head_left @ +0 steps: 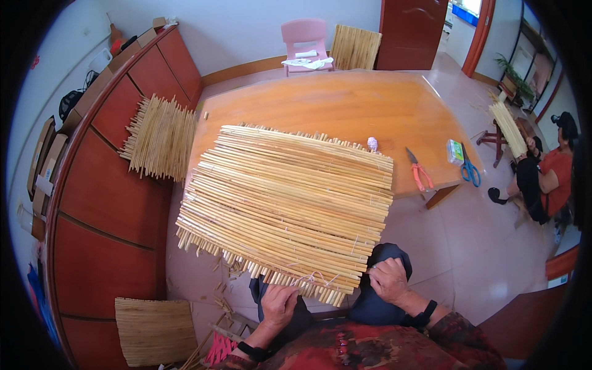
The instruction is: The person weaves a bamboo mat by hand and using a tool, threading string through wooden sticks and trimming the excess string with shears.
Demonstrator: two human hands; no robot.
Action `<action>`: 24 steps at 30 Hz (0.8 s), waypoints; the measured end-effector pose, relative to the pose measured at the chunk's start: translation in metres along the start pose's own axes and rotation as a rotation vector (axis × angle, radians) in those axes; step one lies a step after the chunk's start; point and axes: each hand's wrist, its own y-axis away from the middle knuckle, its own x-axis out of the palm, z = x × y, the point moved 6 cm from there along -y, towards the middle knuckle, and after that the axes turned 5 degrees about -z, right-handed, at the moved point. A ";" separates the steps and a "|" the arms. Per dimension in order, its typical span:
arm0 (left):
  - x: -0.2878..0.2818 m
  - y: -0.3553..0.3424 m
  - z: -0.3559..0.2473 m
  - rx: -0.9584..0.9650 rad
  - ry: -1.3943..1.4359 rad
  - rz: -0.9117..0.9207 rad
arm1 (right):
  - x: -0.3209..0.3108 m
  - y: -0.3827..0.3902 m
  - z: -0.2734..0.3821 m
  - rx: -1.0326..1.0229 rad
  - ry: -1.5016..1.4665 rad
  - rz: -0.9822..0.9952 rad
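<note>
A mat of straw-coloured reed stalks point(290, 197) tied in rows lies over the table's near edge and reaches to my lap. Pale pink thread point(316, 277) lies loosely looped on its near edge. My left hand point(279, 304) is closed at that edge, its fingertips pinched together where the thread runs toward them. Beside the mat's near right corner, my right hand point(388, 281) is closed with its fingers curled; what it pinches is too small to make out. Both hands rest over my knees.
On the wooden table point(308, 98) lie red-handled pliers point(419, 172), blue scissors point(470, 168), a small box point(455, 152) and a thread ball point(372, 143). Reed bundles point(163, 139) lean by the red cabinet point(105, 216). Another person point(552, 172) sits at right. A pink chair point(304, 38) stands behind.
</note>
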 end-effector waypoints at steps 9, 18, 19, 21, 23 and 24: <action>-0.002 0.001 -0.002 0.005 -0.015 -0.032 | -0.005 0.003 0.002 0.005 0.014 -0.025; -0.002 0.002 -0.002 0.020 0.016 -0.044 | -0.006 0.005 0.003 0.008 0.035 -0.036; -0.002 0.001 -0.003 0.019 0.018 -0.044 | -0.006 0.005 0.004 0.002 0.035 -0.035; -0.003 0.002 -0.002 0.021 0.021 -0.054 | -0.004 0.003 0.005 0.010 0.027 -0.034; -0.005 0.003 -0.001 0.019 0.015 -0.069 | -0.003 0.003 0.006 0.002 0.033 -0.033; -0.005 0.003 -0.001 0.017 0.027 -0.067 | -0.002 0.003 0.006 0.002 0.041 -0.032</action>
